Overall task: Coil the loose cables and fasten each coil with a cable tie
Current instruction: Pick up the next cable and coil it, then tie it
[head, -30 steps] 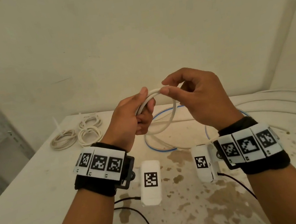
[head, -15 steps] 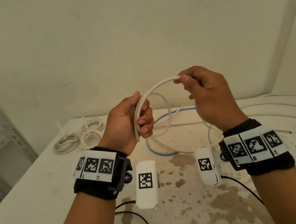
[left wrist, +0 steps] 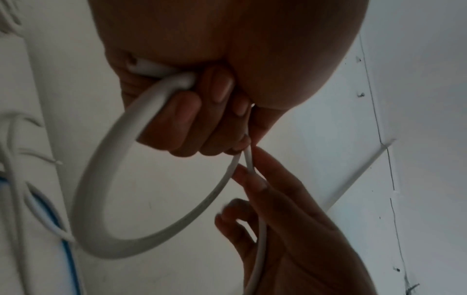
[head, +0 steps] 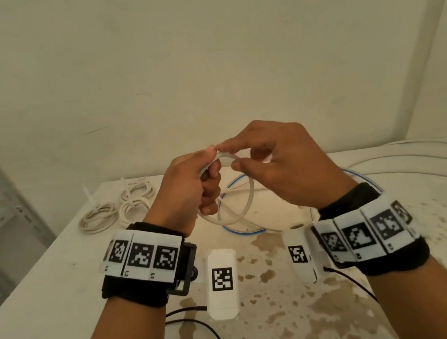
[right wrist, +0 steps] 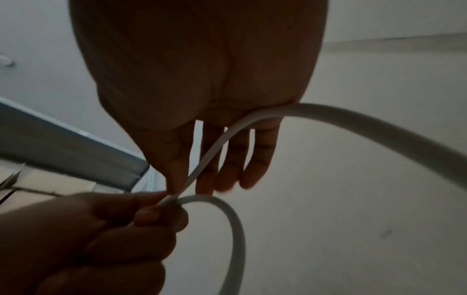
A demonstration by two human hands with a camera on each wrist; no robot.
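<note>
— Item one, the grip?
— Left hand (head: 187, 186), fingers curled round the gathered turns of a white, round plastic-sheathed cable (head: 246, 203). Right hand (head: 280, 166), thumb and forefinger pinching the next run of it, right beside the left thumb. The whole thing is held in the air above the stained white table (head: 47, 297).
— Handling?
— Light, I judge, and springy: the loop (left wrist: 101, 199) holds a smooth round bow and would likely open if let go. Best held where the turns cross, inside the left fist.
— Count?
— One coil in hand. Three finished cream coils (head: 124, 210) near the table's far left corner, with what look like pale tie ends standing up. One blue-edged loose cable (head: 232, 226) under the hands. More white runs (head: 418, 160) at the right; I cannot count those.
</note>
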